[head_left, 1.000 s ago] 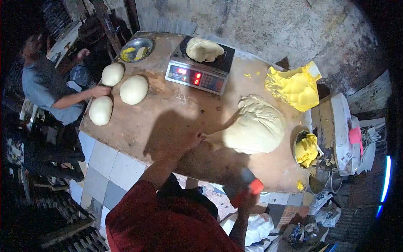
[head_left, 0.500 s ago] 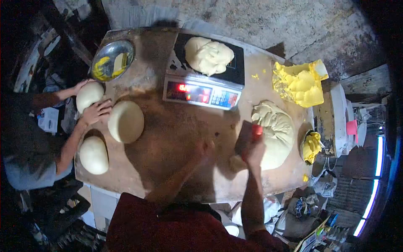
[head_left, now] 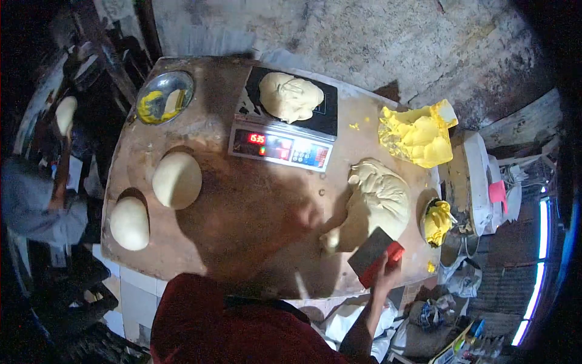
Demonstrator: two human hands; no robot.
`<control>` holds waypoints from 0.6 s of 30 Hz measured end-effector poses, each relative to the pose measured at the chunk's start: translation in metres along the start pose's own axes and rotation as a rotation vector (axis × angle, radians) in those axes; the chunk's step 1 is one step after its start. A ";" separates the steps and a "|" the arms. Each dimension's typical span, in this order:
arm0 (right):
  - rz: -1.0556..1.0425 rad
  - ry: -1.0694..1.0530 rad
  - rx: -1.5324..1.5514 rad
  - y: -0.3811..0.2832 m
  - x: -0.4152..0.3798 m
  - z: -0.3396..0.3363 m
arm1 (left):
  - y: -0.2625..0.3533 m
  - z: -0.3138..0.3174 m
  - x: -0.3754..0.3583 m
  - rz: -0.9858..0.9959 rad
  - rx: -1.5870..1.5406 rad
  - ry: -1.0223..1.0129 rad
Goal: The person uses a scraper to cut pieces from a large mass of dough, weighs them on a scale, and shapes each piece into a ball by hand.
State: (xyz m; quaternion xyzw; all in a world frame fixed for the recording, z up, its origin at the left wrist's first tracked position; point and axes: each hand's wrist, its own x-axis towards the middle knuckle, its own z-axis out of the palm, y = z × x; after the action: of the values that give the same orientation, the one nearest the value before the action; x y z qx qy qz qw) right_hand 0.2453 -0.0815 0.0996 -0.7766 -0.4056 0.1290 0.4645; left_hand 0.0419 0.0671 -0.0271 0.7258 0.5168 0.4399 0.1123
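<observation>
My right hand (head_left: 388, 274) grips the red handle of a dark, flat scraper (head_left: 371, 256) by the lower edge of a large folded dough mass (head_left: 379, 203). A small lobe of dough (head_left: 330, 240) sticks out at the mass's lower left. My left hand (head_left: 308, 211) is a dim blur over the middle of the table, left of the dough; its fingers cannot be made out. A lump of dough (head_left: 291, 97) rests on the digital scale (head_left: 280, 147), whose red display is lit.
Two smooth dough balls (head_left: 176, 180) (head_left: 130, 223) sit on the table's left side (head_left: 115, 176). A metal bowl (head_left: 145, 115) stands at the back left. Yellow fat (head_left: 418, 136) and a bowl of it (head_left: 438, 223) are at the right. A co-worker (head_left: 45, 200) holds another ball (head_left: 65, 115).
My right hand has moved down and right with the scraper, away from the dough's left side. The co-worker has lifted one ball off the table and moved it left. The camera view has shifted slightly.
</observation>
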 end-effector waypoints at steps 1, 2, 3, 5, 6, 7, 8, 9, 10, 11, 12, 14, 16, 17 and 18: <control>0.059 -0.022 0.042 -0.002 -0.004 -0.013 | 0.019 0.001 -0.037 -0.059 -0.177 -0.207; 0.119 -0.049 0.077 0.002 -0.008 -0.027 | 0.034 0.005 -0.059 -0.124 -0.358 -0.415; 0.112 -0.066 0.079 0.016 -0.013 -0.037 | 0.042 0.015 -0.071 -0.136 -0.351 -0.403; 0.058 -0.039 0.056 0.046 -0.021 -0.056 | 0.057 0.038 -0.093 -0.190 -0.374 -0.376; 0.050 -0.068 0.061 0.050 -0.025 -0.064 | 0.062 0.046 -0.101 -0.224 -0.377 -0.357; 0.128 -0.087 0.147 0.052 -0.033 -0.067 | 0.061 0.050 -0.108 -0.255 -0.372 -0.343; 0.211 -0.101 0.239 0.054 -0.038 -0.066 | 0.059 0.047 -0.109 -0.277 -0.361 -0.331; 0.120 -0.129 0.242 0.063 -0.041 -0.065 | 0.061 0.045 -0.107 -0.281 -0.337 -0.328; 0.129 -0.137 0.248 0.071 -0.044 -0.063 | 0.067 0.047 -0.104 -0.325 -0.284 -0.349; 0.103 -0.144 0.289 0.071 -0.044 -0.056 | 0.071 0.049 -0.099 -0.367 -0.238 -0.365; 0.076 -0.152 0.328 0.058 -0.042 -0.048 | 0.072 0.047 -0.093 -0.372 -0.236 -0.363; -0.064 -0.284 0.276 0.064 -0.029 -0.031 | 0.070 0.040 -0.083 -0.339 -0.249 -0.471; -0.193 -0.280 0.049 -0.005 -0.030 -0.019 | 0.043 0.057 -0.102 -0.490 -0.409 -0.517; -0.181 -0.280 0.040 -0.011 -0.028 -0.007 | 0.029 0.061 -0.117 -0.648 -0.565 -0.563; -0.178 -0.362 -0.082 -0.016 -0.026 0.006 | 0.026 0.048 -0.122 -0.652 -0.568 -0.576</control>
State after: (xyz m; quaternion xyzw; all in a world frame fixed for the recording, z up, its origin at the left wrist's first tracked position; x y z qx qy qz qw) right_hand 0.2170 -0.0937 0.1045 -0.7202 -0.5543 0.2081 0.3615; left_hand 0.0848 -0.0342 -0.1033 0.5595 0.5244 0.2871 0.5740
